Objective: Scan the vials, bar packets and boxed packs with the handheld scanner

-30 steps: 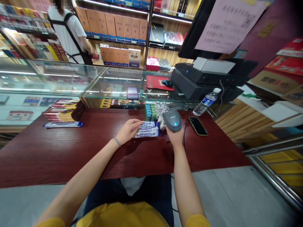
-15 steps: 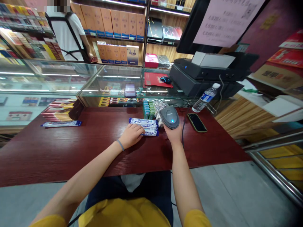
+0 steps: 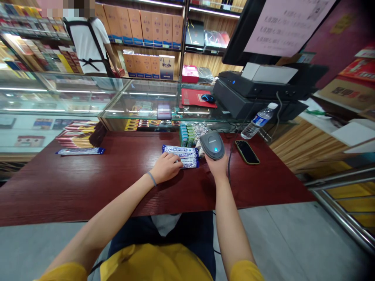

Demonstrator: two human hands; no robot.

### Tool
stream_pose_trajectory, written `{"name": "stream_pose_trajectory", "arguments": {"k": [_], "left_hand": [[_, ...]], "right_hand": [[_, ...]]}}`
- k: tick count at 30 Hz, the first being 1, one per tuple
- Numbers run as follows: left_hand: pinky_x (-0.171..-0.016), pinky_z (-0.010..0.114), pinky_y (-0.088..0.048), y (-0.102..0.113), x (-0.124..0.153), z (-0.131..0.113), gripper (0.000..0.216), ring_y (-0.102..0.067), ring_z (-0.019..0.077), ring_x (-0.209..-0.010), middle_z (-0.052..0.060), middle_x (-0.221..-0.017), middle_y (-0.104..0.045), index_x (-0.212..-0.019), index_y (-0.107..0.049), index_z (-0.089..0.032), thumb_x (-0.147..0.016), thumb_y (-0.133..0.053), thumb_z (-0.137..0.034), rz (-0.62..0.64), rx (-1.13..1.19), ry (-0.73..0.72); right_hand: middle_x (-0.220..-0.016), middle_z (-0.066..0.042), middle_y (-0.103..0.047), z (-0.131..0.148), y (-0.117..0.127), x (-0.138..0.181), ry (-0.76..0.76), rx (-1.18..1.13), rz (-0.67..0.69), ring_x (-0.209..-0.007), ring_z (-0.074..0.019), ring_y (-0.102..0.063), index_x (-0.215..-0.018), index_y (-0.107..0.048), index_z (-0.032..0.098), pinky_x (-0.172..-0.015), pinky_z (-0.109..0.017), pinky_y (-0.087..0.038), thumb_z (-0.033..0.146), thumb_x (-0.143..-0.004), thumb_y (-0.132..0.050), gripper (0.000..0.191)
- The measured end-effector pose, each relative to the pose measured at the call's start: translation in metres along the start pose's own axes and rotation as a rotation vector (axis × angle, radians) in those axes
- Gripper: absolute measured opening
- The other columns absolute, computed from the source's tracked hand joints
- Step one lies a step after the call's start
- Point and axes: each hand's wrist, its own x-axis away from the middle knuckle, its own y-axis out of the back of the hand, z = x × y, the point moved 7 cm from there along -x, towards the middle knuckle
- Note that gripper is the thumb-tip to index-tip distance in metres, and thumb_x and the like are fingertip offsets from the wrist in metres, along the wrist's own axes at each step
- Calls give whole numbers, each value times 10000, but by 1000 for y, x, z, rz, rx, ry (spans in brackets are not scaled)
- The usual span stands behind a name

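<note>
My right hand (image 3: 218,165) is wrapped round the handle of a grey barcode scanner (image 3: 212,145), whose blue light is lit. The scanner is held above the table, its head pointing away from me. My left hand (image 3: 165,168) has its fingers bent over the near left part of several slim blue-and-white packets (image 3: 189,155), which lie side by side on the table. Its fingertips press on the nearest packet and partly hide it. Just behind these packets stand small green and blue packs (image 3: 186,135) and clear-wrapped items (image 3: 200,130), partly covered by the scanner.
On the dark red table (image 3: 123,171), stacked brown-and-red packets (image 3: 77,134) and one blue-ended packet (image 3: 80,151) lie left. A phone (image 3: 247,152) and water bottle (image 3: 259,121) are right, near the scanner cable (image 3: 229,168). Beyond the glass counter (image 3: 140,93) stands a person (image 3: 88,43).
The whole view has shifted slightly to the right. My left hand has turned a little over the packets, while my right hand keeps the scanner in nearly the same place.
</note>
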Motion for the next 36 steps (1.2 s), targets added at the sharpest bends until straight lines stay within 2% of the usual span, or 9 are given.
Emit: {"name": "stream_pose_trajectory", "arguments": {"k": [12, 18, 22, 26, 29, 32, 36], "left_hand": [[-872, 408, -392, 1, 1, 3, 137, -599, 246, -1052, 68, -1157, -694, -1046, -696, -254, -962, -593, -288, -10, 74, 14], [-885, 399, -397, 2, 3, 4, 163, -604, 245, -1074, 72, -1167, -696, -1089, -695, -257, -982, -583, -310, -32, 97, 19], [-914, 408, -411, 11, 1, 14, 203, -614, 241, -1091, 72, -1193, -704, -1131, -699, -257, -1009, -551, -323, -70, 93, 41], [-971, 428, -444, 37, 4, 49, 220, -614, 253, -1138, 90, -1231, -696, -1109, -709, -234, -1018, -533, -329, -134, 81, 170], [-1003, 426, -470, 58, 22, 83, 227, -609, 253, -1158, 100, -1224, -687, -1127, -707, -223, -1013, -524, -294, -164, 62, 274], [-1017, 428, -483, 70, 61, 119, 227, -610, 255, -1137, 106, -1195, -683, -1126, -706, -218, -993, -526, -246, -165, 11, 379], [-1009, 416, -494, 81, 137, 165, 257, -606, 258, -1109, 112, -1169, -676, -1140, -695, -211, -990, -486, -217, -139, -58, 534]], "right_hand": [[-986, -132, -785, -2, -2, 0, 0, -30, 23, -905, -285, -764, -1186, -658, 158, -873, -432, -620, 359, -710, -826, 543], [-974, -130, -785, -1, -2, 0, -4, -18, 16, -883, -276, -760, -1152, -668, 153, -879, -435, -616, 370, -701, -835, 528], [-970, -140, -787, 1, -1, 0, 4, -32, 2, -879, -272, -762, -1136, -673, 145, -873, -419, -621, 367, -695, -837, 520], [-1037, -170, -786, -3, -4, 3, 12, -44, -4, -924, -301, -767, -1064, -693, 157, -871, -458, -629, 378, -701, -818, 443], [-953, -150, -793, -9, -13, 7, 10, -47, 43, -847, -307, -771, -1082, -699, 149, -835, -481, -640, 396, -681, -830, 489], [-917, -148, -798, -5, -22, 13, 57, -39, 106, -820, -318, -774, -1024, -711, 155, -790, -477, -648, 409, -670, -827, 451], [-917, -114, -807, 12, -34, 22, 154, -11, 215, -818, -307, -781, -1019, -713, 193, -761, -432, -655, 389, -677, -804, 404]]}}
